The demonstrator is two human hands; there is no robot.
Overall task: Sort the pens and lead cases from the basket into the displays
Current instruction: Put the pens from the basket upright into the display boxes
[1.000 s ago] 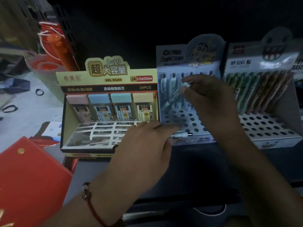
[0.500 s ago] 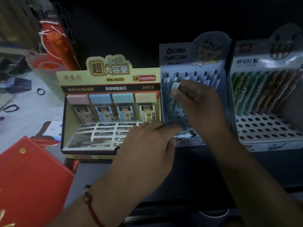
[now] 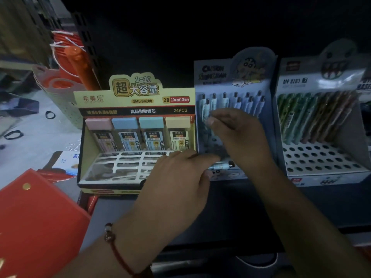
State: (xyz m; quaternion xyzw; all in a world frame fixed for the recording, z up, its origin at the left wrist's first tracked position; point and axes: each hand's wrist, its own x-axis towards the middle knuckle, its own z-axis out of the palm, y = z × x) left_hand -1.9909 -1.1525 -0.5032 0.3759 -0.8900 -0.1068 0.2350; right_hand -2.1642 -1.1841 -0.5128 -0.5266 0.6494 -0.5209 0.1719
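**Desk:** Head view, centre of the frame: what were the hands doing?

**Photographer:** The right hand [image 3: 239,137] pinched a pale mint click pen [image 3: 207,117] between thumb and fingertips, over the holed tray of the light blue cartoon-printed pen display [image 3: 212,77]. The left hand [image 3: 180,181], fingers curled, gripped more pens; one pale tip [image 3: 220,165] poked out to the right, lying roughly level across the frame.

**Desk:** Which way did the pinched pen run?

**Photographer:** Its long axis looked near upright, leaning back like the row of matching pens [image 3: 234,101] above it, clicker end likely up. The hand hid its lower end.

**Desk:** What could have gone wrong?

**Photographer:** In my judgement, a tip lowered blind could have missed its hole and skidded, or knocked the standing pens. The left hand's loose bundle could have slipped.

**Desk:** Anything else in shot?

**Photographer:** The yellow cardboard lead-case display [image 3: 136,137] at centre left held four pastel-capped cases; a grey monster-printed pen display [image 3: 321,77] stood at right.
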